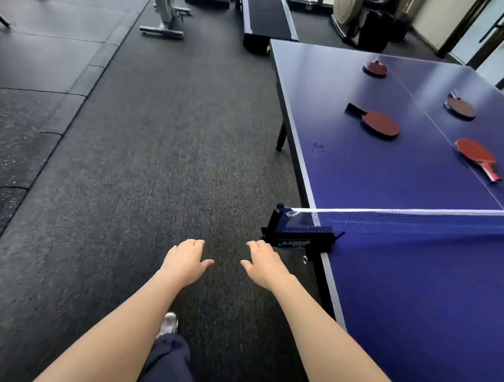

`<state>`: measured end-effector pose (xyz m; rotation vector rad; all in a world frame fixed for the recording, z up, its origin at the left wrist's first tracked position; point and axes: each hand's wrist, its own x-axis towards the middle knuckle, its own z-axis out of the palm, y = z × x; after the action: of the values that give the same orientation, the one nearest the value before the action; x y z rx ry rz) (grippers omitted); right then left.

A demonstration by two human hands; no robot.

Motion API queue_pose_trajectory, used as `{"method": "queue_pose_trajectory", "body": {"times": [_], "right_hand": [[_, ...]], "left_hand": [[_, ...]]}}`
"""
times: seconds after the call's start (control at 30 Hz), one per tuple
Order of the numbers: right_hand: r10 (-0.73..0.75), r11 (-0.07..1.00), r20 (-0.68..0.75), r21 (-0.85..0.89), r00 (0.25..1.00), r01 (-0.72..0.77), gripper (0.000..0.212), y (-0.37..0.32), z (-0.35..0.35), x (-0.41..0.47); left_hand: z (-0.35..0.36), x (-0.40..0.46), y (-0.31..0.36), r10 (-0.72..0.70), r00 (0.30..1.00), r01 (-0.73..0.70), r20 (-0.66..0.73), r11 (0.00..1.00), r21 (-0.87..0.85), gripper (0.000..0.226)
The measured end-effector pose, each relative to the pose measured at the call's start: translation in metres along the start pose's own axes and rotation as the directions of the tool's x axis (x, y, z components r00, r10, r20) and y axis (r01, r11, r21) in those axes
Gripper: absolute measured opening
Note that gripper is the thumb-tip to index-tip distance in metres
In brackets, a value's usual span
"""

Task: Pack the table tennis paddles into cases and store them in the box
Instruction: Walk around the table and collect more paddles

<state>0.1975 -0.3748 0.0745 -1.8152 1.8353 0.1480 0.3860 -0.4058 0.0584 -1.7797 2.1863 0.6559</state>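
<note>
Hands: your left hand [185, 260] and right hand [265, 265] hang out in front of you over the carpet, fingers loosely spread, holding nothing.
Position: you stand on the floor beside the blue table tennis table [350, 168], level with the net clamp [298, 236]; your right hand is near the clamp but apart from it.
Paddles: four red-faced paddles lie on the far half beyond the net [421, 222] — the black-handled paddle [379, 123] nearest your edge, the red-handled paddle [477, 156] to its right, the right far paddle [460, 107] and the corner paddle [375, 67] beyond.
Cases and box: none that you can identify in view; the two farthest paddles seem to rest on something dark, too small to tell.
Progress: judged as not yet started; no paddle is in hand.
Risk, reach: the farther paddles sit well apart from your edge; leaning over could drag your arm across the net or knock a nearer paddle.
Risk, footing: the clamp juts past the table edge and may catch your hip or right hand as you pass.
Risk, count: paddles are scattered, so one could be missed.
</note>
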Motion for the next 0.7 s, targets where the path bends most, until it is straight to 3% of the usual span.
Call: {"method": "queue_pose_trajectory", "body": {"times": [0.37,0.7], "right_hand": [[0.204,0.973,0.001,0.113,0.979,-0.202,0.053,-0.063,-0.059,0.163],[0.439,0.872,0.006,0.237,0.899,-0.427,0.050,-0.022,-0.101,0.251]], "left_hand": [[-0.122,0.177,-0.101,0.131,0.991,-0.134,0.039,0.984,0.117,0.064],[-0.175,0.310,-0.067,0.311,0.941,-0.333,0.132,0.920,0.207,0.060]]}}
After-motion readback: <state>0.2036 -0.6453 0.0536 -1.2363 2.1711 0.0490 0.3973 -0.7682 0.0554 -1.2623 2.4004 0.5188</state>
